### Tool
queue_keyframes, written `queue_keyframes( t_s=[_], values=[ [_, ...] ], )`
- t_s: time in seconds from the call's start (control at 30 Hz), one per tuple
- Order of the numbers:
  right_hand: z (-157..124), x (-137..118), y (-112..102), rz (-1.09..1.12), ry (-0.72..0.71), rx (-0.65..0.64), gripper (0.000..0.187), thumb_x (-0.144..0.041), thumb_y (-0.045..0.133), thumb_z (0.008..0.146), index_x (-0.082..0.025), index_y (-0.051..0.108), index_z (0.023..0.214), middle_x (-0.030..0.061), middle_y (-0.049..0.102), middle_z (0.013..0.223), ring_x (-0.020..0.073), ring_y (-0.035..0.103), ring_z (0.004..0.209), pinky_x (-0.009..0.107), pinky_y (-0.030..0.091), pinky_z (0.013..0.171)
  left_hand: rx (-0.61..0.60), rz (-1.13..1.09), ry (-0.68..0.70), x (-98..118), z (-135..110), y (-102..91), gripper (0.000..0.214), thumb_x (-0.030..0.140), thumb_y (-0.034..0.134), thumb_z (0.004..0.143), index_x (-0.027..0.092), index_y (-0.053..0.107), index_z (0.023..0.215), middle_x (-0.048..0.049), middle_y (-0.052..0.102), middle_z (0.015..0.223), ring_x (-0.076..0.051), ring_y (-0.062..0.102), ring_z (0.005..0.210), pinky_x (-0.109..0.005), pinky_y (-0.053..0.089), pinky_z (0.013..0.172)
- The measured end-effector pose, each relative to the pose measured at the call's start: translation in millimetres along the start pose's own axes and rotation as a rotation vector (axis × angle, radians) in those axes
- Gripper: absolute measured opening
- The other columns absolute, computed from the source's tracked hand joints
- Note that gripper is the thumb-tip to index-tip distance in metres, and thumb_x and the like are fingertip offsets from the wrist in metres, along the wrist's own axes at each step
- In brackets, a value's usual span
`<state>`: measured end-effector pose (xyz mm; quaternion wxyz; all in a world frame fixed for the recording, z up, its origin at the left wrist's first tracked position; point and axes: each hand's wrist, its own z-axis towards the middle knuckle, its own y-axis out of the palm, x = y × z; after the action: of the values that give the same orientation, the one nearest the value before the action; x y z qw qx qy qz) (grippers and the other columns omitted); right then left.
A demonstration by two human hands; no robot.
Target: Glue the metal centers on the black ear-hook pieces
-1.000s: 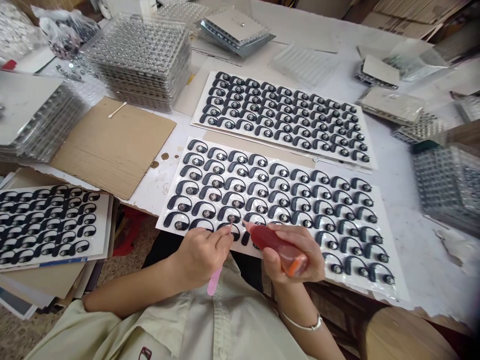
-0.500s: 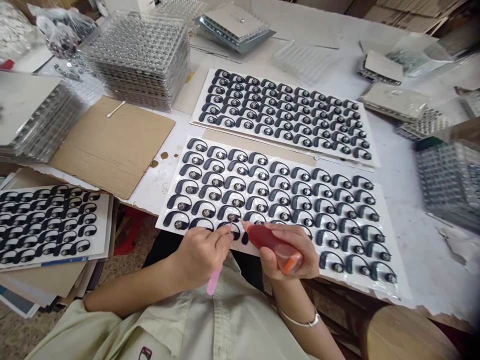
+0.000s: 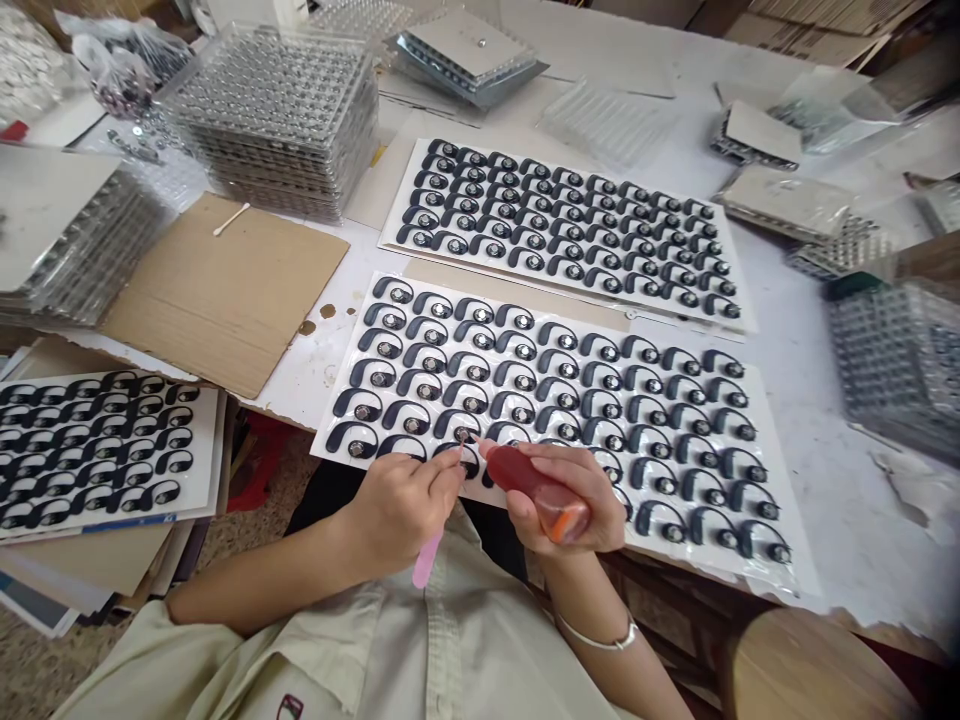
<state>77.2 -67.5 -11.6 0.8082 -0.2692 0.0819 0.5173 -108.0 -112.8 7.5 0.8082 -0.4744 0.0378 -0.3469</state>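
Observation:
A white sheet (image 3: 757, 395) lined with rows of black ear-hook parts (image 3: 525, 380) lies at the table's near edge. My left hand (image 3: 397, 505) is closed round a thin pink-handled tool (image 3: 429, 555), its tip on a part in the front row. My right hand (image 3: 562, 495) is wrapped round a small red squeeze bottle (image 3: 532, 485) with an orange base. The bottle's nozzle points left at that same part, right beside the tool tip.
A second filled sheet (image 3: 570, 225) lies behind the first, a third (image 3: 97, 440) on a stack at lower left. Stacks of clear trays (image 3: 277, 115) stand at back left and at right (image 3: 892, 365). Brown cardboard (image 3: 225, 285) carries a cotton swab (image 3: 232, 218).
My right hand with the red bottle has shifted slightly left, bringing the nozzle nearer the tool tip. My left hand has stayed in place.

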Motion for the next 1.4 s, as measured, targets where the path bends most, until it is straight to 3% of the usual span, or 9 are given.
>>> queue_keyframes(
  t_s=[0.37, 0.73, 1.17, 1.4],
  values=[
    [-7.1, 3.5, -2.3, -0.025, -0.044, 0.045, 0.042, -0.032, 0.071, 0.076, -0.015, 0.057, 0.112, 0.0034, 0.066, 0.077, 0.0182, 0.065, 0.062, 0.03, 0.054, 0.046, -0.025, 0.001, 0.012, -1.5, -6.0, 2.4, 0.02, 0.007, 0.045, 0.085, 0.008, 0.065, 0.092, -0.0138, 0.071, 0.103, -0.015, 0.067, 0.06, -0.026, 0.047, 0.044],
    [-8.2, 2.5, -2.9, -0.03, -0.035, 0.044, 0.037, -0.032, 0.07, 0.077, -0.016, 0.058, 0.108, 0.003, 0.065, 0.076, 0.0176, 0.065, 0.063, 0.029, 0.053, 0.047, -0.05, -0.079, -0.023, -4.9, -11.6, 4.2, 0.017, 0.011, 0.047, 0.089, 0.009, 0.059, 0.1, -0.0109, 0.071, 0.106, -0.017, 0.07, 0.073, -0.026, 0.047, 0.051],
    [-7.6, 0.3, -3.7, -0.018, -0.031, 0.043, 0.033, -0.033, 0.069, 0.078, -0.014, 0.06, 0.104, 0.0041, 0.066, 0.075, 0.018, 0.065, 0.061, 0.029, 0.052, 0.044, 0.013, -0.168, -0.075, -9.4, -4.8, 2.9, 0.015, 0.007, 0.049, 0.085, 0.012, 0.058, 0.095, -0.006, 0.073, 0.095, -0.013, 0.068, 0.059, -0.022, 0.045, 0.046],
    [-9.5, 1.2, -3.2, 0.009, -0.014, 0.05, 0.033, -0.032, 0.068, 0.078, -0.015, 0.061, 0.105, 0.0042, 0.066, 0.076, 0.0178, 0.064, 0.061, 0.03, 0.052, 0.044, 0.024, -0.193, -0.084, -10.6, -3.5, 2.7, 0.022, 0.002, 0.049, 0.08, 0.014, 0.058, 0.096, -0.0047, 0.074, 0.096, -0.014, 0.07, 0.062, -0.022, 0.049, 0.048]
  ],
)
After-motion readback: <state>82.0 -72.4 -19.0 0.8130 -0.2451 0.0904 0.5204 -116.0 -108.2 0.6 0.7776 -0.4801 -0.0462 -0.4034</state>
